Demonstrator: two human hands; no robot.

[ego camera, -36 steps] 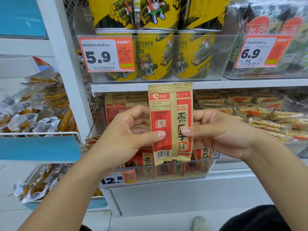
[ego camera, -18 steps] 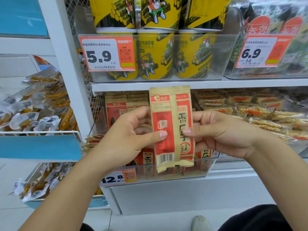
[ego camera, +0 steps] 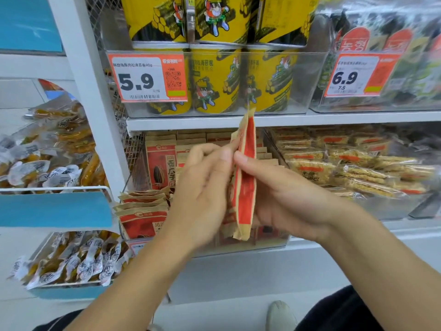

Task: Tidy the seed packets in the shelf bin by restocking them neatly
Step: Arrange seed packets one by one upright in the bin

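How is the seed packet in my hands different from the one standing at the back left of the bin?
The held packet is turned edge-on, showing a thin red strip; the back-left packet faces forward, its seed picture visible. The held one is pinched between the left hand and right hand in front of the bin; the other stands inside it. Both are tan and red.

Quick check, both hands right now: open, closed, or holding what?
Left hand: blurred, fingers on the seed packet; grip cannot be told.
Right hand: holding the same packet, thumb pressed on its red face.
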